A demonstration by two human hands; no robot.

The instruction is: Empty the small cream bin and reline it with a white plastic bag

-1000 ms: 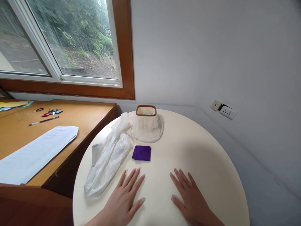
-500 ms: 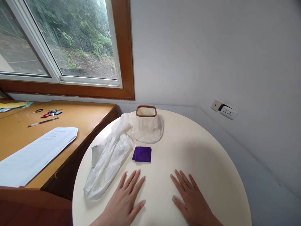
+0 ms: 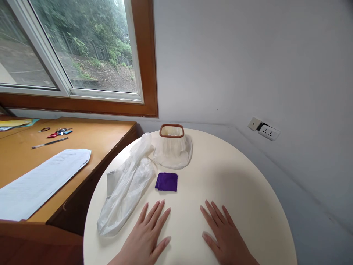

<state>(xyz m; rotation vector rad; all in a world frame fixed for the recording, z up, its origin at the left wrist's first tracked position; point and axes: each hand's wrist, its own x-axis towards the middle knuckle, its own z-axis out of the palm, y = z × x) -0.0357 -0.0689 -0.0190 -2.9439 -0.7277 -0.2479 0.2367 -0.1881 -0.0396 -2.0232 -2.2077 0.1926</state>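
My left hand (image 3: 147,235) lies flat on the round cream table (image 3: 209,162), fingers spread and holding nothing. My right hand (image 3: 223,232) rests palm down to its right, also with fingers apart. Just beyond my left fingertips is a folded purple cloth (image 3: 167,182). A crumpled translucent white plastic bag (image 3: 128,191) stretches along the table's left side, close to my left hand. Farther back stands a small bin with a brown rim (image 3: 171,136), a clear plastic liner (image 3: 172,158) draped around its outside. What lies inside the bin is too small to make out.
A wooden desk (image 3: 104,129) adjoins on the left, bearing papers (image 3: 46,178), a pen (image 3: 49,142) and a bunch of keys (image 3: 61,132). A window (image 3: 91,51) and a white wall (image 3: 220,59) with a power socket (image 3: 269,132) close off the back.
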